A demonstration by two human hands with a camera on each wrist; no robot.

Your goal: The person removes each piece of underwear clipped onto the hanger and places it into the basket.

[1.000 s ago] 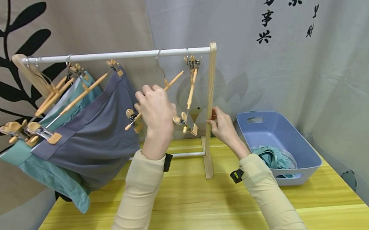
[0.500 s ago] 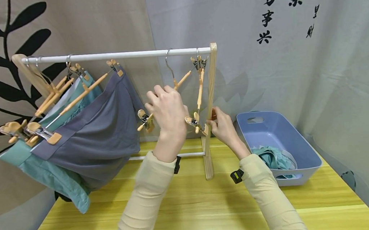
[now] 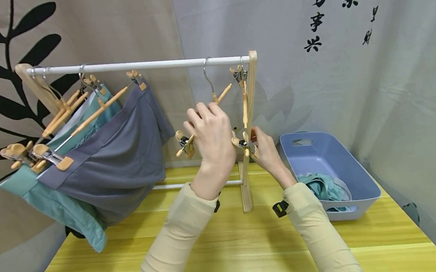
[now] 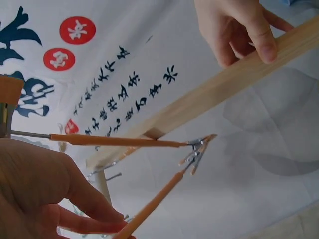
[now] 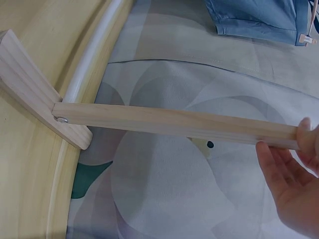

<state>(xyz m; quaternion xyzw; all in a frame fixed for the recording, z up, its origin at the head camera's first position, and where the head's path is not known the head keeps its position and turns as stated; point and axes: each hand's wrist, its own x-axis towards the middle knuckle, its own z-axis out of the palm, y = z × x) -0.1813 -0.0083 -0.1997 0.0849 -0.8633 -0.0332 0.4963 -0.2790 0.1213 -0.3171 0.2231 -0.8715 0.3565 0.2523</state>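
Note:
My left hand point(image 3: 214, 138) holds the bar of a wooden clip hanger point(image 3: 224, 94), its hook over the white rail point(image 3: 139, 66). In the left wrist view, the thumb and fingers pinch that hanger's bar point(image 4: 155, 203). A second clip hanger point(image 3: 245, 108) hangs right of it, close to the rack's upright post point(image 3: 251, 82). My right hand point(image 3: 267, 151) pinches the post between thumb and fingers; the right wrist view shows this wooden post point(image 5: 179, 122) too. Grey-purple shorts point(image 3: 126, 147) and teal garments point(image 3: 45, 192) hang from clip hangers at the rail's left end.
On the right of the wooden table point(image 3: 219, 247) stands a blue basket point(image 3: 353, 176) with crumpled teal cloth point(image 3: 323, 185) inside. A lower rail point(image 3: 176, 186) joins the rack's feet. Printed curtains point(image 3: 290, 28) hang behind.
My left hand has moved right, sliding its hanger along the rail. The second hanger has moved right too, up to the post. My right hand has stayed on the post.

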